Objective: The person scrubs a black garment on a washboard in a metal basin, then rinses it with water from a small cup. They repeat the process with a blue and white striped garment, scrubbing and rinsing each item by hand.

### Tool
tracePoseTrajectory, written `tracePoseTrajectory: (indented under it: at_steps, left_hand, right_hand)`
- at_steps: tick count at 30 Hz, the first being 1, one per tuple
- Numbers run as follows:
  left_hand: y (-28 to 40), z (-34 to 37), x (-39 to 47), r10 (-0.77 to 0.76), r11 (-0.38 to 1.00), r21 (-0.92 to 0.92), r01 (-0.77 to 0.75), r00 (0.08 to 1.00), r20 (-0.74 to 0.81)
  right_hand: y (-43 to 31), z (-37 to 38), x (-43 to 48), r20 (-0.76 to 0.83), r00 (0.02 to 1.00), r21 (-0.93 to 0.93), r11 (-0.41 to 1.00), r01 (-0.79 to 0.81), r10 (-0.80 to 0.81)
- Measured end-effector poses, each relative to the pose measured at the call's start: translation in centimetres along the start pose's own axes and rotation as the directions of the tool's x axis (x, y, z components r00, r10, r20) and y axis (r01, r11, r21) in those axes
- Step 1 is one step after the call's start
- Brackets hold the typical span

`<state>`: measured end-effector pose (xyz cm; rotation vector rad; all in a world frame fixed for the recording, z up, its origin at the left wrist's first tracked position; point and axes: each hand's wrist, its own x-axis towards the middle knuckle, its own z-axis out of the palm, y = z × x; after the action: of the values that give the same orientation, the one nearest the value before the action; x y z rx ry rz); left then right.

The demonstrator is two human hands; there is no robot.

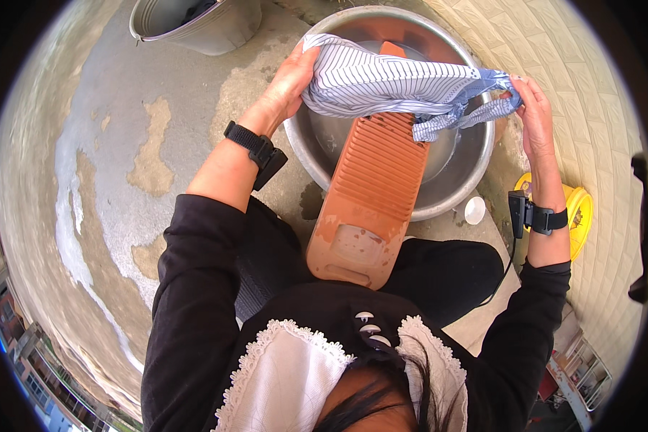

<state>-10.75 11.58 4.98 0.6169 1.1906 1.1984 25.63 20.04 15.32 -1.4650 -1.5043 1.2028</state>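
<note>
A blue-and-white striped cloth (389,78) is stretched between my two hands above a round metal basin (486,156). My left hand (294,78) grips its wide, spread end. At the other side, my right hand (534,110) holds the bunched, twisted blue end, and a loose part hangs down between. Beneath the cloth, a ridged orange-brown washboard (380,167) leans in the basin, its lower end resting between my legs against my body. Some cloudy water shows in the basin. The cloth hides part of the board's upper half.
A grey bucket (216,32) with dark contents stands at the upper left. Right of the basin are a small white cup (474,210) and a yellow bucket (580,216) by the tiled wall (588,97). The concrete floor (183,124) has wet patches.
</note>
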Motion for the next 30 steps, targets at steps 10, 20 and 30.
tracePoseTrajectory:
  at_steps: [10,20,30]
  left_hand:
    - [-1.6,-0.8,-0.9,0.243,0.090,0.979,-0.184,0.957,0.157]
    - [-5.8,3.8,-3.4,-0.482,0.871,0.226,0.436,0.846,0.227]
    - [-2.9,3.8,-2.7,-0.221,0.968,0.196,0.156,0.897,0.382]
  right_hand:
    - [-2.1,6.2,-5.3,0.647,0.763,0.059,0.997,-0.056,0.005]
    - [8.7,14.6,-9.3,0.786,0.570,-0.127,0.965,-0.230,0.239]
    - [16.7,12.6,-3.2,0.298,0.950,-0.358,0.934,0.017,0.096]
